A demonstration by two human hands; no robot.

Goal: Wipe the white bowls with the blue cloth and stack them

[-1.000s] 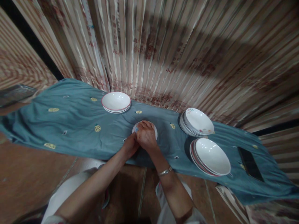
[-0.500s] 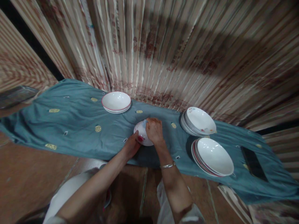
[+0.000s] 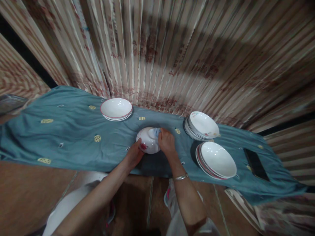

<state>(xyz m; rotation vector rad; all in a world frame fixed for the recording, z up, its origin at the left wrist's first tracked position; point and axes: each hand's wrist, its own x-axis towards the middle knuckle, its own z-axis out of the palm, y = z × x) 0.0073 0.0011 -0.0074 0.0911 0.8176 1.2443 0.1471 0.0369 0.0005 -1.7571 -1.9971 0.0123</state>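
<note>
1. Bowl (image 3: 149, 146) sits bottom-up, or nearly so, on the green table cover (image 3: 76, 131), in front of the person and between the two hands; flower print shows on its outer wall. Bowl = landmark for all places below.
2. Left hand (image 3: 135, 154): at the bowl's near-left edge, thumb on the outer wall, grip narrow, holding the bowl.
3. Right hand (image 3: 167, 141): at the bowl's right, fingers closed on a pale blue cloth (image 3: 155, 131).
4. Key relation: cloth lies on the left of the right fingers, against the bowl's raised base. Bowl is round, so no long axis to use. Right hand is nearer the base, left hand nearer the near-left rim.
5. Around the bowl: red-rimmed dishes (image 3: 116, 108) stacked far left of it; flowered dishes (image 3: 204, 125) stacked right and a bit beyond; plain-faced dishes (image 3: 218, 160) stacked right and nearer the person; dark phone (image 3: 256, 164) well off to the right.
6. Hidden: left fingertips behind the bowl; rim contact with cover; part of the cloth inside the right fist. Can't tell if right fingers touch the bowl. Dark object (image 3: 11, 104) far left of the bowl is cut off, unclear.
</note>
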